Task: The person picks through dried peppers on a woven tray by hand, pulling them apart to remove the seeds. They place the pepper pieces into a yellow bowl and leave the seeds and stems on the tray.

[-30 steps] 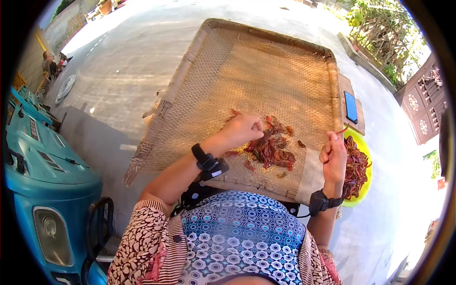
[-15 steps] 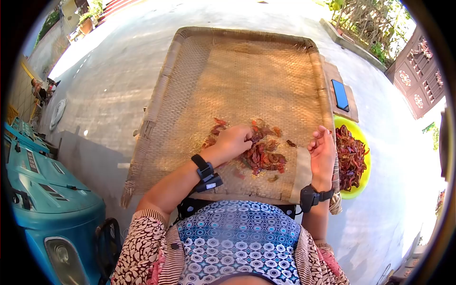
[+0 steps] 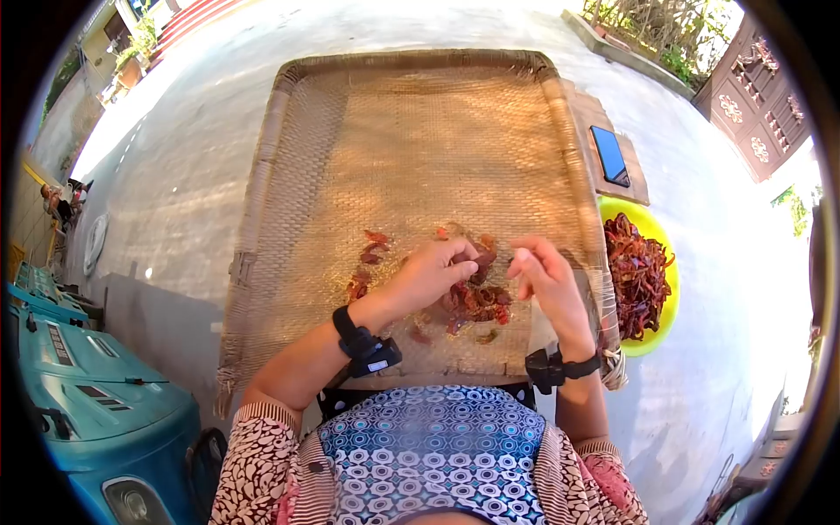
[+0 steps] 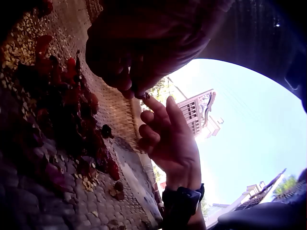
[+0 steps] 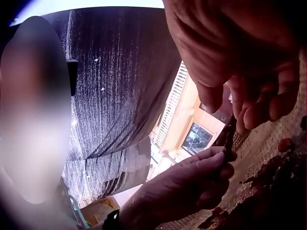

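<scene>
My left hand (image 3: 435, 273) pinches a dark dried chili (image 5: 230, 136) between thumb and fingers, over a woven bamboo tray (image 3: 420, 157). Facing it from the right, my right hand (image 3: 551, 289) has loosely bent fingers at the chili's upper end; its thumb stands apart from the index finger in the left wrist view. Below both hands lies a loose heap of dried red chilies (image 3: 472, 306), with yellow seeds (image 4: 19, 45) scattered around it. More dried chilies (image 3: 634, 280) fill a yellow-green basin (image 3: 669, 302) beyond the tray's right edge.
A blue-screened phone (image 3: 611, 156) lies on a board (image 3: 632, 185) beside the tray's right rim. At the left stands a teal vehicle (image 3: 105, 394). A coil of pale hose (image 3: 94, 245) lies on the concrete ground farther back.
My right hand has come left from the basin side over the tray to meet the left hand; the chili seen in its fingertips earlier is gone. The head view has shifted slightly.
</scene>
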`<state>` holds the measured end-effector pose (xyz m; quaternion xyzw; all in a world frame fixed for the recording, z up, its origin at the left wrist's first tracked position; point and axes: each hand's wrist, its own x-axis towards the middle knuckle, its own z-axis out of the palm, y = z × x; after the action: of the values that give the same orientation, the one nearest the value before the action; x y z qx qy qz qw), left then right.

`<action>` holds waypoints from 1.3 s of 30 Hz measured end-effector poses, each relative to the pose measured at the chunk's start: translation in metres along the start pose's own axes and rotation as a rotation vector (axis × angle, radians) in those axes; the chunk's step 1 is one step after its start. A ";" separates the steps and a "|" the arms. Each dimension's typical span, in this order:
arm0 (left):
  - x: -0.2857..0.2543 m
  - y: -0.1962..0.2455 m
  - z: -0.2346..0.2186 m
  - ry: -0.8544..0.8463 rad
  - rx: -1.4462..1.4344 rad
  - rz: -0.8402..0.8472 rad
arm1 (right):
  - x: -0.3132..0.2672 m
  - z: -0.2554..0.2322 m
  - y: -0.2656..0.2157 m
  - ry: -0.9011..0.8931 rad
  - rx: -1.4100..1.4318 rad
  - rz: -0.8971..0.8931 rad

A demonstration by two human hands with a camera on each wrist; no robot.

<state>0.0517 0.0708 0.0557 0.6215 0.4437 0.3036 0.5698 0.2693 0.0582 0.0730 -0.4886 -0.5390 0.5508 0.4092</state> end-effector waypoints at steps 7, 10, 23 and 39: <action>0.000 -0.028 -0.004 0.088 0.370 0.112 | 0.008 0.007 0.028 -0.013 0.045 0.091; 0.006 -0.035 -0.012 0.468 0.667 0.274 | 0.012 -0.029 0.024 0.205 0.367 -0.014; 0.012 -0.045 -0.009 0.408 0.790 0.435 | 0.015 -0.013 0.006 0.103 0.177 0.034; -0.011 -0.035 -0.058 0.519 0.654 0.224 | 0.024 -0.031 0.025 0.309 0.518 -0.060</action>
<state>-0.0118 0.0852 0.0322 0.7169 0.5748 0.3532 0.1759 0.2969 0.0852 0.0473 -0.4300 -0.3262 0.5766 0.6135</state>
